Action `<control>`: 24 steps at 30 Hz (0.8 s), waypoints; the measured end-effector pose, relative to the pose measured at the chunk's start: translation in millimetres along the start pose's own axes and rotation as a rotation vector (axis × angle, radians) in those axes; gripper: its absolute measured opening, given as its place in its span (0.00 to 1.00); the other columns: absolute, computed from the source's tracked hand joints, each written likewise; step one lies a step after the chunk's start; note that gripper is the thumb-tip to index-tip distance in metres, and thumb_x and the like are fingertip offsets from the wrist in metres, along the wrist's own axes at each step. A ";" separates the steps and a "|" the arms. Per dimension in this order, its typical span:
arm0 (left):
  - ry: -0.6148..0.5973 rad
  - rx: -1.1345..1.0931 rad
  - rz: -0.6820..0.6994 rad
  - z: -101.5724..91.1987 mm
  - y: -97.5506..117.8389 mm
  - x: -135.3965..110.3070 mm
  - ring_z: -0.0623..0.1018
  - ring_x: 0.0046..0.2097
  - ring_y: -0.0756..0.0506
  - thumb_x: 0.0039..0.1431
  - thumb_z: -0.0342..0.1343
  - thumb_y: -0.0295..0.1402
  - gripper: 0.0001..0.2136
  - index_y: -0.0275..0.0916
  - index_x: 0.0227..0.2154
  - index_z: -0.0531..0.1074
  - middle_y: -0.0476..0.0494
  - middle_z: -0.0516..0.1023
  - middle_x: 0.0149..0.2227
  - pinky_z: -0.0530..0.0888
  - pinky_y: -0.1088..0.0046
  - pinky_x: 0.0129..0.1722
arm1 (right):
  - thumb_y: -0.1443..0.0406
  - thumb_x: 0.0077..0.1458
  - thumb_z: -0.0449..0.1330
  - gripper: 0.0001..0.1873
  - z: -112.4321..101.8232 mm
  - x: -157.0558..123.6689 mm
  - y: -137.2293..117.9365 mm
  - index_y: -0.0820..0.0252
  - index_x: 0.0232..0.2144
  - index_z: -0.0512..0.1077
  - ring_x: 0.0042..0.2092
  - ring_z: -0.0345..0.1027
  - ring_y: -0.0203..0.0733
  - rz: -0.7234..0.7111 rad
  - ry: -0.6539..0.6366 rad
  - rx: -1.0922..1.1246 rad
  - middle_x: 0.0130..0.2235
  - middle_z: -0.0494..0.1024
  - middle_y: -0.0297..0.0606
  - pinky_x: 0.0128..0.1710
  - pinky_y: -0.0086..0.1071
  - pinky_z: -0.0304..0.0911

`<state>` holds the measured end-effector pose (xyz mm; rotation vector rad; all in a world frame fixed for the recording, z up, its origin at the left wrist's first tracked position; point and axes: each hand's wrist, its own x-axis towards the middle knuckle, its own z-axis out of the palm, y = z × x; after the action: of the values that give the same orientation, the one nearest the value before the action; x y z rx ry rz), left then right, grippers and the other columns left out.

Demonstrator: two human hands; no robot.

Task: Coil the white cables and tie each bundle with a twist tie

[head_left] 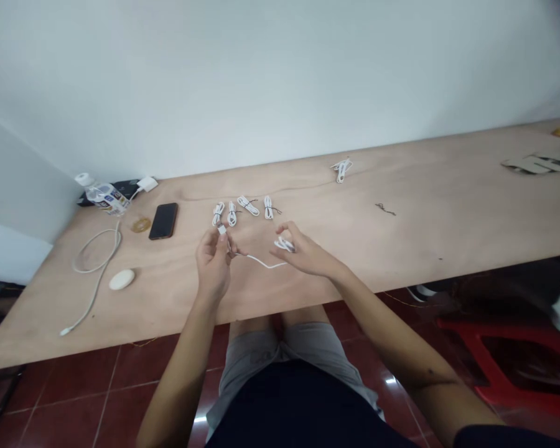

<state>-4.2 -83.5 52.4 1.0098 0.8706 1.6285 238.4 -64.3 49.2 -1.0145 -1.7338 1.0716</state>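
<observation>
My left hand (214, 260) pinches the white plug end of a white cable (264, 266) between thumb and finger. From there the cable sags across to my right hand (303, 250), whose thumb and fingers close around the coiled part of the same cable. Beyond my hands, several white cables (249, 205) lie bundled in a row, dark ties around them. Another white cable bundle (341, 170) rests farther back to the right. A loose dark twist tie (385, 210) lies on the wooden table (424, 186) to the right.
On the left are a black phone (163, 221), a clear plastic bottle (103, 196), a white charger (147, 183), a long white cable (96, 289), a round cream object (122, 279) and a yellowish ring (141, 224). A red stool (480, 348) stands below right. The wall borders the table's back.
</observation>
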 end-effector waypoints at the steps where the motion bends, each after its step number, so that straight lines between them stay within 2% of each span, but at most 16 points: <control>1: 0.002 0.007 0.001 1.5 0.7 1.4 0.73 0.32 0.52 0.64 0.69 0.40 0.16 0.43 0.51 0.79 0.48 0.73 0.38 0.82 0.72 0.35 | 0.52 0.59 0.72 0.18 -2.5 -1.8 -4.3 0.50 0.47 0.76 0.27 0.62 0.39 -0.018 -0.083 -0.029 0.27 0.72 0.26 0.30 0.33 0.60; 4: 0.028 0.022 0.017 5.5 0.0 4.2 0.74 0.32 0.53 0.62 0.71 0.40 0.16 0.43 0.50 0.78 0.49 0.75 0.37 0.83 0.71 0.36 | 0.52 0.56 0.75 0.14 -4.8 -7.0 -15.4 0.52 0.37 0.79 0.30 0.66 0.40 -0.088 -0.353 -0.059 0.29 0.76 0.28 0.32 0.33 0.61; 6: 0.068 0.035 0.034 6.5 -3.0 4.8 0.76 0.32 0.53 0.61 0.72 0.40 0.17 0.41 0.49 0.78 0.50 0.76 0.36 0.83 0.70 0.38 | 0.52 0.55 0.75 0.17 -1.1 -11.3 -16.9 0.54 0.28 0.76 0.29 0.62 0.38 -0.090 -0.416 -0.042 0.26 0.72 0.28 0.31 0.33 0.58; 8: 0.116 0.043 0.033 6.3 -7.7 3.8 0.78 0.32 0.52 0.58 0.73 0.40 0.17 0.39 0.47 0.79 0.49 0.79 0.35 0.83 0.69 0.38 | 0.52 0.56 0.74 0.23 6.8 -15.8 -13.3 0.55 0.22 0.68 0.27 0.55 0.36 -0.054 -0.295 0.035 0.23 0.64 0.27 0.29 0.33 0.54; 10: 0.150 0.040 0.009 6.3 -12.9 0.6 0.80 0.33 0.50 0.56 0.75 0.39 0.18 0.37 0.46 0.80 0.47 0.81 0.35 0.83 0.68 0.38 | 0.53 0.53 0.76 0.29 18.0 -18.5 -8.2 0.54 0.21 0.61 0.27 0.53 0.36 -0.034 -0.041 0.162 0.24 0.60 0.27 0.30 0.33 0.54; 13: 0.140 0.053 -0.039 10.7 -20.6 -8.5 0.82 0.33 0.48 0.55 0.76 0.38 0.18 0.36 0.45 0.81 0.44 0.84 0.36 0.82 0.68 0.39 | 0.53 0.44 0.80 0.31 37.0 -16.4 -5.4 0.53 0.22 0.60 0.33 0.61 0.40 -0.042 0.359 0.336 0.29 0.66 0.32 0.33 0.35 0.61; 15: 0.100 0.106 -0.044 17.2 -25.5 -16.3 0.82 0.33 0.48 0.55 0.75 0.38 0.18 0.36 0.46 0.82 0.43 0.85 0.35 0.81 0.68 0.38 | 0.52 0.45 0.79 0.29 49.3 -11.7 -7.2 0.54 0.25 0.61 0.37 0.66 0.42 -0.011 0.540 0.465 0.33 0.70 0.34 0.36 0.35 0.65; 16: 0.078 0.144 -0.032 20.8 -28.3 -20.2 0.83 0.34 0.47 0.56 0.75 0.38 0.18 0.36 0.46 0.83 0.42 0.85 0.36 0.81 0.68 0.38 | 0.52 0.47 0.77 0.27 55.2 -9.1 -8.3 0.54 0.26 0.62 0.37 0.67 0.41 0.019 0.588 0.551 0.34 0.70 0.34 0.37 0.35 0.66; 18: 0.047 0.234 0.028 27.3 -34.3 -27.2 0.83 0.36 0.45 0.57 0.74 0.40 0.16 0.37 0.45 0.83 0.41 0.85 0.38 0.81 0.65 0.40 | 0.53 0.52 0.73 0.22 66.1 -5.0 -8.8 0.53 0.31 0.64 0.31 0.66 0.38 0.109 0.577 0.747 0.31 0.69 0.30 0.34 0.34 0.66; 21: 0.026 0.397 0.159 32.2 -43.7 -34.6 0.81 0.39 0.44 0.61 0.71 0.40 0.14 0.40 0.46 0.85 0.41 0.84 0.41 0.80 0.64 0.42 | 0.53 0.54 0.71 0.18 80.1 -4.0 -4.2 0.53 0.39 0.70 0.24 0.59 0.35 0.285 0.411 0.950 0.25 0.65 0.25 0.26 0.31 0.61; 24: 0.012 0.572 0.230 33.0 -48.5 -39.0 0.76 0.37 0.45 0.64 0.68 0.37 0.12 0.44 0.50 0.85 0.43 0.80 0.39 0.77 0.66 0.39 | 0.47 0.55 0.71 0.21 90.5 -8.1 2.9 0.55 0.38 0.74 0.27 0.66 0.37 0.363 0.347 0.988 0.28 0.73 0.30 0.24 0.31 0.62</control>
<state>50.1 -106.6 14.0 1.5394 1.3095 1.6053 157.8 -93.6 19.0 -0.7860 -0.5800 1.6157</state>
